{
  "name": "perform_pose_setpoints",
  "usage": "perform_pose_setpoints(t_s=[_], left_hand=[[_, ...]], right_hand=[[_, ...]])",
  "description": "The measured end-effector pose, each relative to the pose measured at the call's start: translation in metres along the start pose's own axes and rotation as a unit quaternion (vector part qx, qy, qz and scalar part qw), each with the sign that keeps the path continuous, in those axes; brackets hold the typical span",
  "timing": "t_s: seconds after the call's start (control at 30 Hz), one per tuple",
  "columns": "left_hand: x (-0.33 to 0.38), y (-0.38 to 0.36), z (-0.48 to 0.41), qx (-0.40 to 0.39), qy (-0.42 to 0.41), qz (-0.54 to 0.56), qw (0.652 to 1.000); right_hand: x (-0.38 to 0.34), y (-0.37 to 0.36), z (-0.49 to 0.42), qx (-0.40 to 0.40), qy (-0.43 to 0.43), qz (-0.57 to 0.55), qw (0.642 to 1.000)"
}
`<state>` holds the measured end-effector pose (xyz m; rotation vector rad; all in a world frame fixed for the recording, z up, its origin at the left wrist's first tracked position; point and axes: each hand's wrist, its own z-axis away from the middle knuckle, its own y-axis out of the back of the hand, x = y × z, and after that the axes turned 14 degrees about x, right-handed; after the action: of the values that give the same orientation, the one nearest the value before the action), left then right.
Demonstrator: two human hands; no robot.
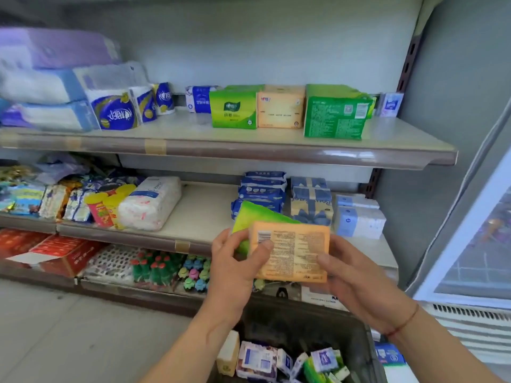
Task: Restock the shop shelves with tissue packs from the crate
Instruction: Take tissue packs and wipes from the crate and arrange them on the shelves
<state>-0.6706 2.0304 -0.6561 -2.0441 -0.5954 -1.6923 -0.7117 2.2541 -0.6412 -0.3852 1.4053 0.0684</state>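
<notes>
We hold the orange tissue pack in front of the middle shelf, above the crate; the left hand pinches its left edge, thumb on the printed face; the right hand grips its right edge, fingers curled; a green pack lies against its back.

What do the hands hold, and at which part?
Two tissue packs: an orange pack in front, a green pack behind. The left hand grips their left ends, the right hand the orange pack's right end.
</notes>
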Motion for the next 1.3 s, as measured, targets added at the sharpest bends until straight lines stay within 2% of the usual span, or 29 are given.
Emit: perform_pose_setpoints(t_s=[0.13, 0.27, 0.4, 0.53, 0.8, 1.03, 1.13, 1.3], left_hand=[[0.021, 0.001, -0.011, -0.004, -0.002, 0.065, 0.998], [0.035, 0.016, -0.031, 0.075, -0.042, 0.075, 0.993], [0.044, 0.030, -0.038, 0.091, -0.026, 0.122, 0.988], [0.053, 0.047, -0.057, 0.045, 0.013, 0.124, 0.991], [0.092, 0.054, -0.097, -0.006, 0.015, 0.112, 0.994], [0.162, 0.052, -0.161, -0.012, -0.096, 0.013, 0.995], [0.188, 0.042, -0.200, -0.006, -0.118, -0.036, 0.992], [0.194, 0.027, -0.260, -0.018, -0.119, -0.187, 0.975]], right_hand=[[-0.018, -0.012, -0.010, 0.043, 0.034, -0.069, 0.996], [-0.033, -0.005, -0.010, 0.058, 0.054, -0.132, 0.988], [-0.030, 0.003, -0.006, 0.078, 0.062, -0.156, 0.983], [-0.026, 0.004, -0.003, 0.081, 0.049, -0.148, 0.984], [-0.042, -0.010, -0.002, 0.107, 0.059, -0.135, 0.983], [-0.084, -0.035, -0.019, 0.092, 0.104, -0.129, 0.982], [-0.104, -0.046, -0.030, 0.084, 0.136, -0.115, 0.980], [-0.110, -0.049, -0.047, 0.082, 0.153, -0.107, 0.979]])
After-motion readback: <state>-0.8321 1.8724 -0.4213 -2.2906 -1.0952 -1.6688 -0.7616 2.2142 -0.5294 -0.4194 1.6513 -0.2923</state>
